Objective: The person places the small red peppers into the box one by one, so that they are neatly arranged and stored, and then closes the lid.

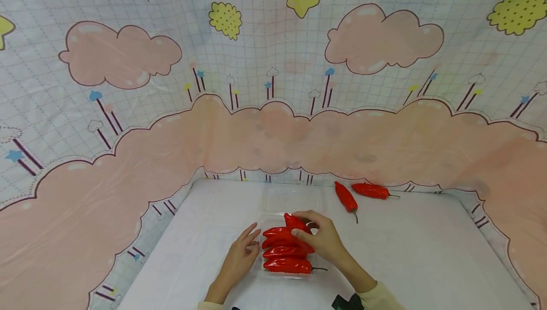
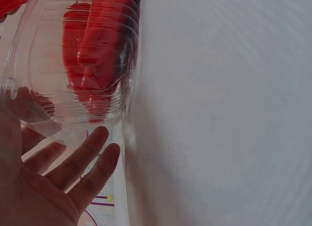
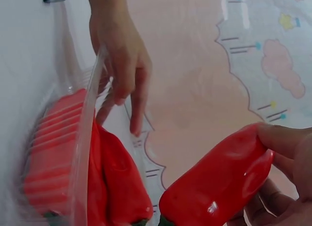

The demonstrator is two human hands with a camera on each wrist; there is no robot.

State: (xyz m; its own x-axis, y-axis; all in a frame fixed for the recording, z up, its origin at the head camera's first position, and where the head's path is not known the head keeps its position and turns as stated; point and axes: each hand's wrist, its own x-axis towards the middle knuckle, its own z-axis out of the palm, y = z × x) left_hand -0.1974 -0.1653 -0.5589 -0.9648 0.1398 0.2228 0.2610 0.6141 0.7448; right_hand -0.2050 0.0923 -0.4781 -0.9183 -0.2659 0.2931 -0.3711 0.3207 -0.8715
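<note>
In the head view a clear plastic clamshell box [image 1: 287,277] stands on the white table, its lid [image 1: 295,199] folded open at the back. Several glossy red chili peppers [image 1: 285,266] lie in it side by side, the front one with its stem over the right side. My right hand [image 1: 326,238] pinches another red chili pepper [image 3: 219,179] between thumb and fingers, over the back of the box. At the box's left side is my left hand [image 1: 240,257], its fingers [image 2: 80,157] spread and fairly straight, right at the clear wall.
Two more red chili peppers, one slanted [image 1: 345,196] and one lying sideways [image 1: 371,191], rest at the back of the table [image 1: 410,253], right of the lid. A cloud-patterned cloth [image 1: 278,139] rises behind the table. Something dark [image 1: 347,302] shows by the right sleeve.
</note>
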